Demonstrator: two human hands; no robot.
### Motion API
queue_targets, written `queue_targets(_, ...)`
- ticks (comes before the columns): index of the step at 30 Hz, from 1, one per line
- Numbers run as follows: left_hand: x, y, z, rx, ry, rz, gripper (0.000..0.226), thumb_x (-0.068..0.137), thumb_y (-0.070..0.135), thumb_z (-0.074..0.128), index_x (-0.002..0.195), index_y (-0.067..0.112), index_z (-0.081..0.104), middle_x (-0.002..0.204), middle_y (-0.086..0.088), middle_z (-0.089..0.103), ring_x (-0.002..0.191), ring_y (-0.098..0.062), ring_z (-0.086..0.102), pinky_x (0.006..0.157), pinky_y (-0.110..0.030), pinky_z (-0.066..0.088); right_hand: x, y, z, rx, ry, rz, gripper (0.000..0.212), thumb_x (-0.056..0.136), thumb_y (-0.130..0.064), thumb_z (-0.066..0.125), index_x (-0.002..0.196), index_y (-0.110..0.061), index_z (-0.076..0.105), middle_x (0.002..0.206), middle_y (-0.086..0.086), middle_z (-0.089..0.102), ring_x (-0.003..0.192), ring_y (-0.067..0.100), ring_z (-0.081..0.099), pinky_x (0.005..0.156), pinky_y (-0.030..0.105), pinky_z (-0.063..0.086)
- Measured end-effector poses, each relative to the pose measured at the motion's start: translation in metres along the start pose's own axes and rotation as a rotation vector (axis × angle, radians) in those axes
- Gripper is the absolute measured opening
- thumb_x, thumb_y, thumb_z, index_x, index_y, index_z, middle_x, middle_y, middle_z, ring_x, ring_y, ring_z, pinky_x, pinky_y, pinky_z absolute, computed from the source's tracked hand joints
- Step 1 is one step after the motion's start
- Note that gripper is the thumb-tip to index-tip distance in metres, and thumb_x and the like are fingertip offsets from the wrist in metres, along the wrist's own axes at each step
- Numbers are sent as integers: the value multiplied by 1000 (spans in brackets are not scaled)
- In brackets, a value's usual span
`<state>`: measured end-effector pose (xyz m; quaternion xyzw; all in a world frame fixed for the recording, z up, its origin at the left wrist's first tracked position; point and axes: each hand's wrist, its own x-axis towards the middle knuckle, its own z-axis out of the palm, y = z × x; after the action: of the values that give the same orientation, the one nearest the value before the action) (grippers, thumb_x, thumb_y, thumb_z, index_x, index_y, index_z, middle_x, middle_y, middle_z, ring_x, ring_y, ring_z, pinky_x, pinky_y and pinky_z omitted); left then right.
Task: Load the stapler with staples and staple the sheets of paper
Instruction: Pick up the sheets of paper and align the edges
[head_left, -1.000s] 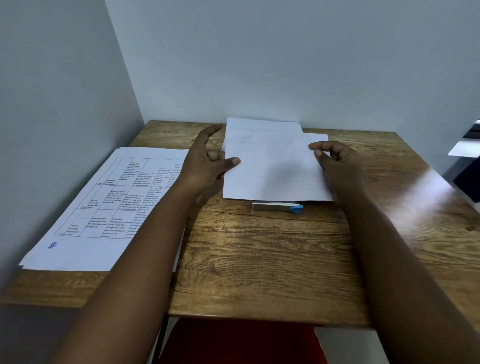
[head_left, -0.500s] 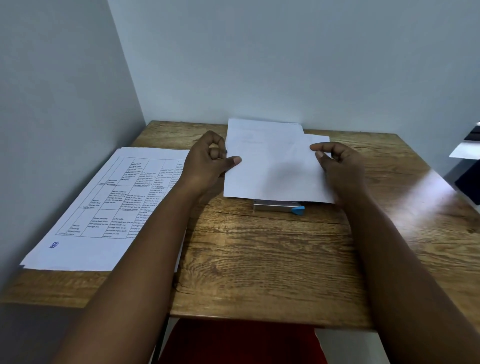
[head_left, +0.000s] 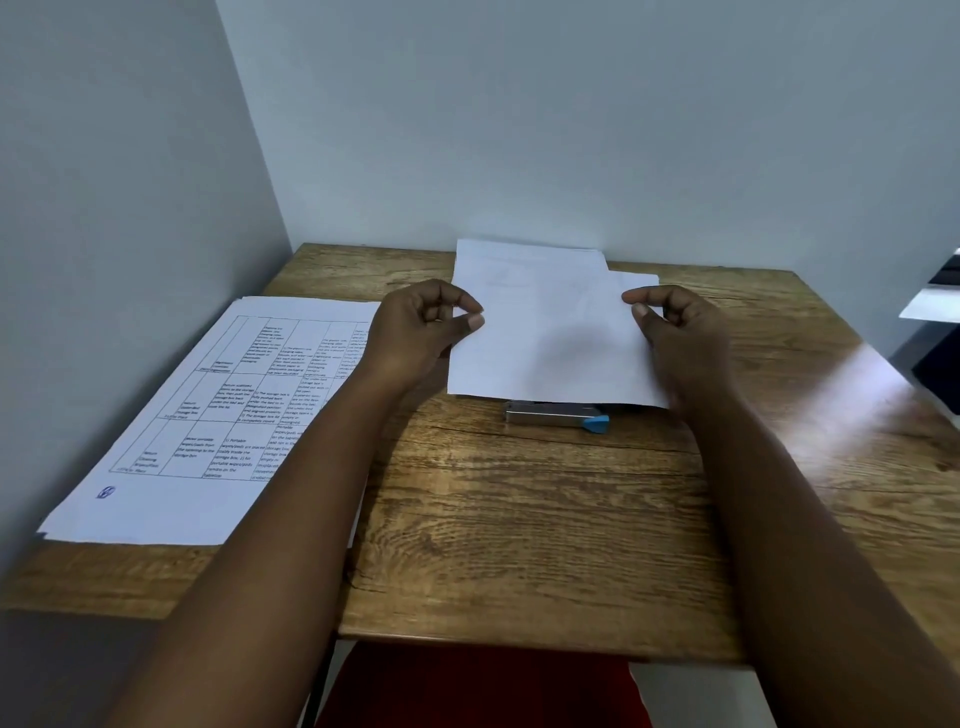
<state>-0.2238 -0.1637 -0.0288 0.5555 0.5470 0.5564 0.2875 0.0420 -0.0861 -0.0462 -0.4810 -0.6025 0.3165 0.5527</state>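
Observation:
A small stack of blank white sheets (head_left: 550, 332) lies at the back middle of the wooden table (head_left: 519, 519), its far end against the wall. My left hand (head_left: 415, 338) pinches the stack's left edge with curled fingers, thumb tip on the paper. At the right edge, my right hand (head_left: 680, 343) pinches the stack between thumb and forefinger. A silver stapler with a blue end (head_left: 556, 415) lies flat just in front, partly covered by the near edge of the sheets. No staples are visible.
A printed sheet with a table of text (head_left: 208, 415) lies on the table's left side, along the left wall. White and dark objects (head_left: 935, 322) sit off the right edge. Something red (head_left: 478, 686) shows below the front edge.
My left forefinger, stretched out a second ago, has curled in beside the thumb at the paper's edge. The sheets, the stapler and my right hand have hardly moved.

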Motion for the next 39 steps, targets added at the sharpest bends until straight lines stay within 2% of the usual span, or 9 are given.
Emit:
queue_targets(6, -5, 4, 1, -100, -60, -74, 12, 84, 17, 78, 96, 16, 79, 86, -19, 72, 75, -13, 60, 68, -20, 49, -1, -1, -1, -10, 14, -15, 18, 92, -1, 60, 98, -12, 73, 48, -30, 50, 50, -11, 47, 51, 1, 31)
queue_targets(8, -6, 3, -1, -135, -125, -131, 22, 80, 21, 82, 101, 18, 78, 74, -20, 56, 67, -25, 46, 62, -26, 44, -1, -1, -2, -6, 24, -5, 18, 92, 0, 59, 97, -11, 72, 48, -30, 49, 49, -11, 47, 50, 1, 32)
queue_targets(10, -5, 0, -3, -170, -201, -171, 33, 77, 17, 85, 109, 18, 76, 67, -9, 35, 68, -27, 32, 69, -32, 38, 0, 0, -3, 8, 36, 8, 17, 93, -1, 59, 97, -11, 72, 47, -30, 49, 47, -11, 47, 48, 2, 32)
queue_targets(12, -4, -1, -5, -135, -231, -155, 40, 75, 14, 85, 114, 18, 74, 66, -6, 28, 68, -25, 31, 78, -30, 43, 0, 0, -4, 16, 40, 9, 17, 92, -2, 60, 96, -13, 72, 46, -29, 48, 47, -10, 46, 48, 3, 33)
queue_targets(15, -4, -2, -6, -96, -222, -125, 42, 75, 13, 85, 115, 19, 73, 77, -10, 37, 78, -24, 38, 79, -20, 48, 1, 0, -3, 17, 40, 11, 21, 92, -5, 62, 89, -22, 73, 45, -25, 42, 47, -6, 41, 48, 5, 32)
queue_targets(19, -5, -1, -6, -86, -205, -118, 40, 76, 14, 85, 114, 20, 73, 69, -11, 28, 67, -24, 30, 78, -22, 46, 2, 1, -4, 27, 40, 12, 24, 92, -8, 62, 84, -28, 73, 46, -21, 37, 47, -3, 37, 48, 8, 31)
queue_targets(25, -6, 1, -5, -97, -185, -85, 41, 77, 6, 83, 115, 15, 72, 86, -12, 41, 81, -25, 34, 67, -8, 47, 1, 0, -4, 15, 33, -15, 21, 92, -8, 62, 89, -26, 72, 45, -23, 39, 46, -3, 36, 47, 8, 28)
queue_targets(31, -6, 2, -4, -84, -172, -73, 42, 74, 8, 85, 113, 16, 72, 100, -11, 44, 96, -23, 40, 71, -3, 46, -1, -3, -4, 33, 27, 1, 19, 93, -6, 61, 91, -22, 72, 47, -27, 45, 47, -8, 44, 47, 3, 31)
queue_targets(39, -6, 1, -5, -77, -180, -89, 43, 74, 8, 85, 115, 17, 72, 98, -10, 45, 81, -26, 40, 69, -7, 50, -1, -3, -5, 85, 12, 14, 19, 93, -7, 61, 91, -22, 73, 45, -23, 40, 46, -5, 39, 48, 6, 30)
